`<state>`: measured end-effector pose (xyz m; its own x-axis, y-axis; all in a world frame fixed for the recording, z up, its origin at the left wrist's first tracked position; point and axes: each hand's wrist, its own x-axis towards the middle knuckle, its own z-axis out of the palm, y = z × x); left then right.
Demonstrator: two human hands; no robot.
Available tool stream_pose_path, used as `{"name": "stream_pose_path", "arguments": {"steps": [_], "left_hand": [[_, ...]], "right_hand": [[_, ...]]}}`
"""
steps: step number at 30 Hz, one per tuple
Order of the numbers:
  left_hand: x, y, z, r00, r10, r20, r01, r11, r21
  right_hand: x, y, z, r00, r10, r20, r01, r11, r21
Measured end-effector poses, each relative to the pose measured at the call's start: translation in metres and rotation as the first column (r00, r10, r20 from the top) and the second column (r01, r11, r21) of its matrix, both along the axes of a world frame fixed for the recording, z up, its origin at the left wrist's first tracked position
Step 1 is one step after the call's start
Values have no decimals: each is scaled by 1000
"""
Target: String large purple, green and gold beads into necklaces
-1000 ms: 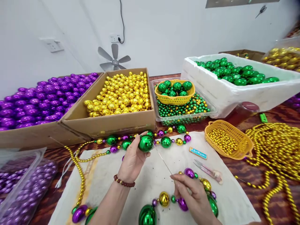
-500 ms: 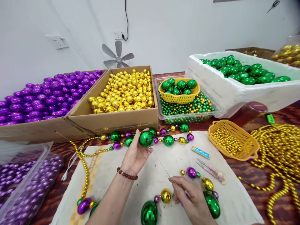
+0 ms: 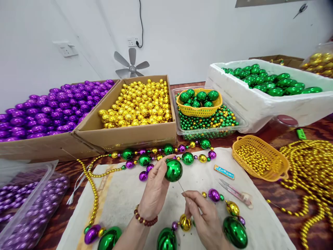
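My left hand (image 3: 156,187), with a bead bracelet at the wrist, grips a large green ball (image 3: 174,170) between thumb and fingers. A thin needle (image 3: 181,186) passes through the ball; its tip shows above it and its lower end is pinched by my right hand (image 3: 201,211). Around my right hand lies a strand with a gold bead (image 3: 185,222), a green ball (image 3: 235,232) and a purple bead (image 3: 213,194). Two loose-looking purple beads (image 3: 143,176) rest left of the green ball, on the white cloth (image 3: 122,201).
Boxes of purple (image 3: 57,107) and gold balls (image 3: 140,104) stand behind, with a clear tray (image 3: 208,131) and a white foam box (image 3: 262,107). An orange basket (image 3: 282,163), snips (image 3: 235,192) and gold bead strands (image 3: 309,170) are at the right.
The green ball has moved down and right with my left hand, and the needle now runs through it. Purple beads behind my left hand have come into view.
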<state>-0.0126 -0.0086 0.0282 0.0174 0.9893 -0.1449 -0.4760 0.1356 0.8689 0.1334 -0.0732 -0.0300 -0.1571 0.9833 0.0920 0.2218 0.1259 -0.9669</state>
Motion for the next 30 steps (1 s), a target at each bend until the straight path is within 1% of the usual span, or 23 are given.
{"name": "stream_pose_path", "arguments": {"steps": [3, 7, 8, 10, 12, 14, 15, 16, 18, 19, 21, 23, 25, 27, 28, 29, 30], "left_hand": [[2, -5, -8, 996, -11, -92, 12, 1000, 10], [11, -8, -17, 986, -12, -169, 10, 1000, -15], [14, -9, -18, 978, -15, -208, 12, 1000, -16], [21, -14, -22, 948, -40, -316, 40, 999, -4], [24, -19, -27, 897, -109, -427, 121, 993, 0], [18, -23, -32, 825, -178, -536, 215, 977, 7], [11, -23, -35, 777, -179, -604, 239, 971, 19], [1, -21, -39, 718, -150, -680, 241, 970, 40], [-22, -14, -46, 570, -28, -821, 199, 974, 105], [-34, -10, -50, 488, 37, -872, 179, 974, 142], [-52, 0, -59, 362, 91, -928, 198, 965, 172], [-61, 6, -69, 283, 84, -956, 257, 953, 160], [-62, 9, -78, 231, 77, -970, 293, 945, 145], [-59, 10, -83, 205, 83, -975, 299, 943, 143], [-57, 10, -83, 216, 83, -973, 292, 945, 145], [-55, 11, -82, 254, 76, -964, 274, 950, 147], [-54, 11, -79, 322, 59, -945, 243, 960, 143]], "right_hand": [[0, 4, 2, 1000, 4, -17, -4, 1000, -28], [6, 7, 1, 991, 92, -100, -103, 988, -115], [9, 7, 0, 988, 80, -130, -100, 983, -155], [16, 8, -3, 981, -13, -194, -37, 967, -251], [23, 8, -7, 960, -116, -256, 23, 940, -340], [29, 8, -11, 938, -168, -303, 33, 914, -405], [32, 8, -13, 930, -183, -319, 33, 905, -424], [34, 8, -14, 924, -195, -330, 35, 899, -436], [36, 9, -17, 920, -211, -330, 47, 896, -442], [36, 10, -18, 923, -212, -322, 52, 897, -440], [35, 11, -19, 934, -201, -296, 56, 899, -434], [33, 12, -20, 946, -182, -269, 52, 902, -428], [31, 12, -20, 952, -168, -257, 46, 905, -422], [30, 11, -19, 955, -157, -253, 39, 909, -416], [30, 11, -19, 957, -149, -247, 36, 911, -410], [30, 10, -19, 962, -137, -235, 32, 915, -402], [30, 10, -18, 969, -118, -218, 24, 920, -392]]}}
